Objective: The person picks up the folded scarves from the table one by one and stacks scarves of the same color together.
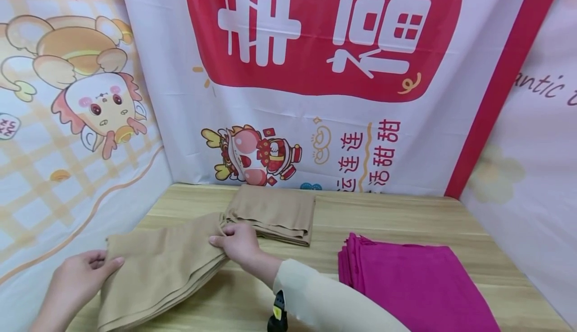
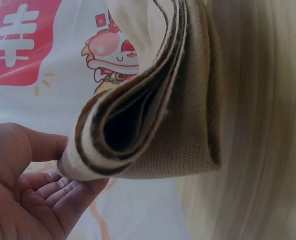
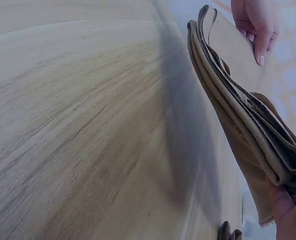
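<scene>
Tan cloth (image 1: pixel 158 267), folded in layers, is what I see held up over the left side of the counter (image 1: pixel 383 217), its shadow on the wood. The left grip (image 1: pixel 78 277) pinches its outer end near the counter's left edge; the right grip (image 1: pixel 241 244) pinches the opposite end. Just beyond that end, near the back edge, lies a second folded tan cloth (image 1: pixel 275 209); the held one overlaps its near left corner from my head view, and I cannot tell whether they touch. Folded magenta cloth (image 1: pixel 419 282) lies toward the right edge, partly hidden from me by a pale sleeve (image 1: pixel 333 297). A printed banner (image 1: pixel 428 121) hangs along the back edge, a cartoon-patterned sheet (image 1: pixel 27 212) along the left.
</scene>
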`<action>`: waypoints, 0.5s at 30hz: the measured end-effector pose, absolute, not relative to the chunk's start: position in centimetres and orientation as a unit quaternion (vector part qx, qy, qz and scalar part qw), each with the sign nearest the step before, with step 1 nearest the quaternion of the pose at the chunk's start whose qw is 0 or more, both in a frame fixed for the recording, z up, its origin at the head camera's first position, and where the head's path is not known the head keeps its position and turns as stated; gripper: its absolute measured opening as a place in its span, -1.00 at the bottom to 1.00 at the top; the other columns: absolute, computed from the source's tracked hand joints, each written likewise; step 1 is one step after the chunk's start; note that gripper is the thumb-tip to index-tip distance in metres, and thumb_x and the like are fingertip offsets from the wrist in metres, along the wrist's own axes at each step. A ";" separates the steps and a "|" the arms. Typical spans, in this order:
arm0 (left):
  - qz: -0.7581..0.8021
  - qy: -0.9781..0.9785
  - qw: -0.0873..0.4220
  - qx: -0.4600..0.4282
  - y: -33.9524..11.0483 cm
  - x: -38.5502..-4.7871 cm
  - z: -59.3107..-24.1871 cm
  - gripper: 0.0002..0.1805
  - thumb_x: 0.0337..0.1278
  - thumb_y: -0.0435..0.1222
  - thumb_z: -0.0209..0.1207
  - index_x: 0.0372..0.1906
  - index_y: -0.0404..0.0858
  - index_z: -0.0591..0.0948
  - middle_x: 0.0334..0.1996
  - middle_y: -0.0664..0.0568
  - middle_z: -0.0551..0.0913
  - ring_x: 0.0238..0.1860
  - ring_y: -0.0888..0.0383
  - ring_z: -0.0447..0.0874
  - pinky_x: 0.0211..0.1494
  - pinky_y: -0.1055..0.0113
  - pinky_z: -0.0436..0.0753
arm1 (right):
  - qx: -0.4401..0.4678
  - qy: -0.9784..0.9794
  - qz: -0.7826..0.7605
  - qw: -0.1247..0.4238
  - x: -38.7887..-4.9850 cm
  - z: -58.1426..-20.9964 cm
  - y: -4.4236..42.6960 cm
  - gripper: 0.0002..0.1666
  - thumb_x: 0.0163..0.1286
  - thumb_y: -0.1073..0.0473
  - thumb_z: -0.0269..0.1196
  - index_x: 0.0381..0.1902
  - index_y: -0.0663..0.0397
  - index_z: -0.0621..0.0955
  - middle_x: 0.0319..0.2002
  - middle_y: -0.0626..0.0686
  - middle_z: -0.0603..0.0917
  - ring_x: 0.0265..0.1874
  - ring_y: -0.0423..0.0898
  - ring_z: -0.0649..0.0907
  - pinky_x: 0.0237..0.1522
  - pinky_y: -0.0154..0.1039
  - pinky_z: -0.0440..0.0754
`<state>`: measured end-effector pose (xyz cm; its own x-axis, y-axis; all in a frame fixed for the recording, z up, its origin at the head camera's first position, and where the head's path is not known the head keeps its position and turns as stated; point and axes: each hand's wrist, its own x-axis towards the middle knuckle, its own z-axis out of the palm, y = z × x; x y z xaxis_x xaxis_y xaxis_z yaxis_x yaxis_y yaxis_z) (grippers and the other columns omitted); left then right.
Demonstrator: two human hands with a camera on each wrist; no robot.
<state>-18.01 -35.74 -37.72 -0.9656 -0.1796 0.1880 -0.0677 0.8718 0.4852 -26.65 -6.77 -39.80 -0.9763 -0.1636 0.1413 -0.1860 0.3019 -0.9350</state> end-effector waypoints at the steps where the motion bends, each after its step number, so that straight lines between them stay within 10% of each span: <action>1: -0.246 -0.961 0.114 0.063 -35.6 -18.1 -37.7 -0.32 0.29 -0.03 0.17 -0.01 -0.70 0.49 -0.15 -0.51 0.60 -0.06 -0.49 0.50 -0.13 -0.22 0.50 | 0.107 -0.806 0.582 0.012 -26.6 -39.8 -6.6 -0.87 0.06 0.15 0.51 -0.46 0.08 0.79 -0.26 -0.16 0.72 -0.31 -0.35 0.53 -0.30 -0.41 0.49; 15: -0.293 -0.945 0.132 0.058 -33.8 -19.2 -37.8 -0.32 0.26 -0.04 0.21 0.02 -0.69 0.49 -0.13 -0.50 0.60 -0.02 -0.44 0.53 -0.08 -0.21 0.51 | 0.113 -0.786 0.608 0.021 -26.3 -39.6 -4.0 -0.86 0.11 0.20 0.48 -0.37 0.14 0.79 -0.29 -0.12 0.74 -0.33 -0.33 0.58 -0.25 -0.39 0.56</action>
